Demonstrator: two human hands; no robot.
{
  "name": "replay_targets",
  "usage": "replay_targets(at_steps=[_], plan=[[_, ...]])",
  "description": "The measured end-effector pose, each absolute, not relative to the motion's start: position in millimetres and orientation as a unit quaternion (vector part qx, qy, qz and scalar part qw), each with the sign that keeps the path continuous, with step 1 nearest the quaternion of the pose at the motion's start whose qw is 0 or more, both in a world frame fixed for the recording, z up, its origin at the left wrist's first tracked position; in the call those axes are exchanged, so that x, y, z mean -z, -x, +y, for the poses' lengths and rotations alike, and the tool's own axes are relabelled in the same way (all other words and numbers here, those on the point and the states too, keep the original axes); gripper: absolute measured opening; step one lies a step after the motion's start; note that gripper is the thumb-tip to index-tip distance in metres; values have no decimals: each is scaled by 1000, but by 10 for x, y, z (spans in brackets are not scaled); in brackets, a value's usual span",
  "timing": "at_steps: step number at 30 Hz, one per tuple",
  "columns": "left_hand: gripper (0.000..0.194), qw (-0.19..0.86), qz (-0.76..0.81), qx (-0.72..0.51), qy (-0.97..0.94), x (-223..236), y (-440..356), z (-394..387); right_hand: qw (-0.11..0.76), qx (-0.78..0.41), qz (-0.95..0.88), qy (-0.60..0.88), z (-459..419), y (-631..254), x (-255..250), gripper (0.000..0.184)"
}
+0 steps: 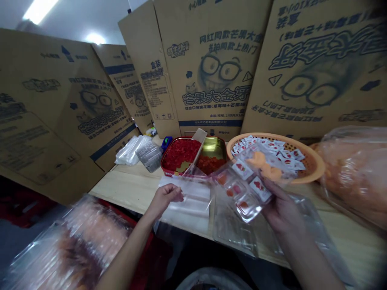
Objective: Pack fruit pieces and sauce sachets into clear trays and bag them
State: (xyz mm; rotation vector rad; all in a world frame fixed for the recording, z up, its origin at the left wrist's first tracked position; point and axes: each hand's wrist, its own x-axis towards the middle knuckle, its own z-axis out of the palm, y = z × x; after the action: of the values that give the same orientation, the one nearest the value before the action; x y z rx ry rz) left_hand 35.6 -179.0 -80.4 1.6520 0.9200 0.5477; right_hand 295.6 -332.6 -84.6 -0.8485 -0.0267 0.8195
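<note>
My right hand (282,207) grips a clear plastic blister tray (232,201) by its right edge, tilted above the table. In its compartments are small red and orange pieces, printed white sachets (259,188) and an orange moulded piece (264,164). My left hand (167,197) is closed in a pinch on thin clear film, seemingly a plastic bag (196,195), stretching toward the tray's left corner. The film's outline is hard to see. Under it lies a stack of flat clear bags (187,215) on the table.
Behind stands a tin (223,148) with red and orange pieces and a cardboard divider (200,139). An orange basket (317,165) holds sachets. Bagged orange pieces flank me at right (356,173) and lower left (90,233). Clear trays (148,153) lie left; cardboard boxes (211,72) wall the back.
</note>
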Motion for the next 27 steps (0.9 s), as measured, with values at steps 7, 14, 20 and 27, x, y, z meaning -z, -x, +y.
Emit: replay_targets(at_steps=[7, 14, 20, 27], plan=[[27, 611, 408, -299, -609, 1002, -370, -2136, 883, -350, -20, 312, -3024, -2960, 561, 26], [29, 644, 405, -297, -577, 1055, -362, -2207, 890, -362, -30, 274, -2863, -2755, 456, 25], [31, 657, 409, -306, -554, 1066, -347, -2240, 902, -321, -48, 283, -2896, -2726, 532, 28], [38, 668, 424, -323, -519, 1099, -343, -2280, 910, -289, -58, 291, -2947, -2793, 586, 36]])
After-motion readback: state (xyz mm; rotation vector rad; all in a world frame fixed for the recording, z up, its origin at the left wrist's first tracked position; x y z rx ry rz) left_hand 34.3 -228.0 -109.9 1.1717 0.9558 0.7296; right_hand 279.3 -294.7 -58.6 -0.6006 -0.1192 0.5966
